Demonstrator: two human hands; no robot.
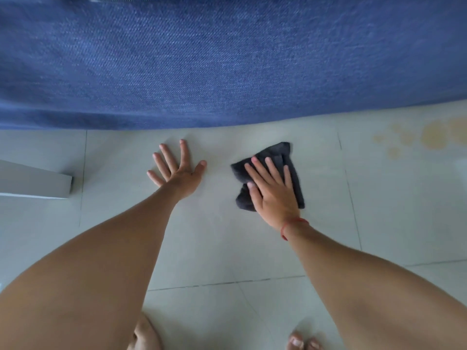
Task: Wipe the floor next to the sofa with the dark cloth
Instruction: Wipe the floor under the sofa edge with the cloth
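Observation:
A crumpled dark grey cloth (279, 152) lies on the pale tiled floor (222, 238), a short way in front of the blue fabric sofa (227, 64). My right hand (273, 195), with a red string at the wrist, presses flat on top of the cloth with fingers spread, and covers its middle. To the left of the cloth, my left hand (179, 170) rests palm down on the bare tile with fingers apart and nothing in it.
Yellowish round stains (434, 137) mark the tile at the far right, close to the sofa's edge. A white furniture piece (35, 183) juts in from the left. My bare toes (300, 342) show at the bottom edge.

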